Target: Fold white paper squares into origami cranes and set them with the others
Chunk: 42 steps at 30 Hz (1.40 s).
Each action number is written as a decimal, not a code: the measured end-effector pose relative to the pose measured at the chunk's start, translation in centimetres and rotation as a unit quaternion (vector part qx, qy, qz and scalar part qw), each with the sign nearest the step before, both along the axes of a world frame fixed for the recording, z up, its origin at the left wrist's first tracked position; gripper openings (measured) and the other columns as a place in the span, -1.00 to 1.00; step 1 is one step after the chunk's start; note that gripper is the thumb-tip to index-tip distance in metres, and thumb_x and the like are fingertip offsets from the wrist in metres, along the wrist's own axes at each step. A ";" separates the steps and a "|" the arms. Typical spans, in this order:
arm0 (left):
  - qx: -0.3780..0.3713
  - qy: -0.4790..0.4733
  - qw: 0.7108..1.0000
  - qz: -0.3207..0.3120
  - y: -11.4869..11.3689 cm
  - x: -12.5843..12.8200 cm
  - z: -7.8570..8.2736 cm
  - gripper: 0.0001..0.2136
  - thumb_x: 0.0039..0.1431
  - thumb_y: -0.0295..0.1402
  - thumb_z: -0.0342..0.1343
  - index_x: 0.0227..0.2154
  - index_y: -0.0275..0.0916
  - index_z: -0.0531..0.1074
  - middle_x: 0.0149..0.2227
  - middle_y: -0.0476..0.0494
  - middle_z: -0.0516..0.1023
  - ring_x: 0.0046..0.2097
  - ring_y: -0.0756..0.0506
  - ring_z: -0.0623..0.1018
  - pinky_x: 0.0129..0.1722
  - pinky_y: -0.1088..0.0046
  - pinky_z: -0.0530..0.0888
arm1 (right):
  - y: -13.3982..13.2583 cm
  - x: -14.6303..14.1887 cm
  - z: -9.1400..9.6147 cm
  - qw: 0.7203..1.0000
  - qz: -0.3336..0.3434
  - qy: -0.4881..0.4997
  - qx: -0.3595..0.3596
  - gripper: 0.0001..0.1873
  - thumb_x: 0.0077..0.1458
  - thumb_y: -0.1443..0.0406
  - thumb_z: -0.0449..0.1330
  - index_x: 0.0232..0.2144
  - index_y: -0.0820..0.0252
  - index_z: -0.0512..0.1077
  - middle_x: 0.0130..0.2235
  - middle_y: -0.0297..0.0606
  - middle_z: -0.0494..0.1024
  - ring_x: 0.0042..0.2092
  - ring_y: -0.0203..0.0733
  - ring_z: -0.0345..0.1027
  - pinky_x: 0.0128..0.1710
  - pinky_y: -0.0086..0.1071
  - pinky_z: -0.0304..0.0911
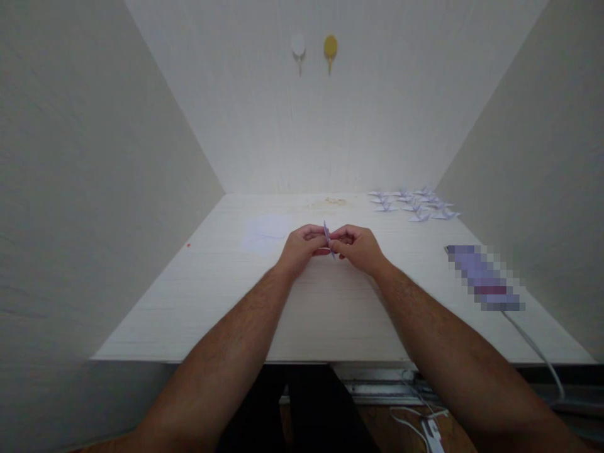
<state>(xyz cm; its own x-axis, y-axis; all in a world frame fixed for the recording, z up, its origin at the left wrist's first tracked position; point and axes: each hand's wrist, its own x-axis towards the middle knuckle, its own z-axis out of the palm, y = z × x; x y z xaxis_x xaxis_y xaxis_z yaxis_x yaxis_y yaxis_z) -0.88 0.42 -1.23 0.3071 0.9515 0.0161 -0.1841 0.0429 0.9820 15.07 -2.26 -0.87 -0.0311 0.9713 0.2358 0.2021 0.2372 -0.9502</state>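
Note:
A small piece of folded white paper [326,229] is held on edge above the middle of the table, seen as a narrow sliver. My left hand [302,246] grips it from the left, fingers curled around that side. From the other side, my right hand [357,248] pinches it between thumb and fingers. The exact folds are too small to make out. Just left of my left hand, white paper sheets [265,234] lie flat on the table.
Several folded paper cranes [415,207] stand at the back right of the white table [212,296]. A pixelated phone-like device [481,277] with a white cable [533,346] lies at the right. Walls enclose three sides; two hooks [330,47] hang at the back.

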 end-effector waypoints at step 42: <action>0.088 0.074 0.993 0.008 -0.6 0.6 0.3 -0.62 -0.16 -0.31 0.36 -0.23 -0.34 0.50 -0.34 -0.18 0.64 -0.27 -0.11 0.62 -0.17 0.33 0.52 | -0.1 0.0 0.0 0.948 -0.186 -0.241 0.088 -0.88 -0.03 0.23 0.18 -0.51 0.14 0.35 -0.56 -0.38 0.42 -0.52 -0.30 0.19 -0.51 -0.43 -0.04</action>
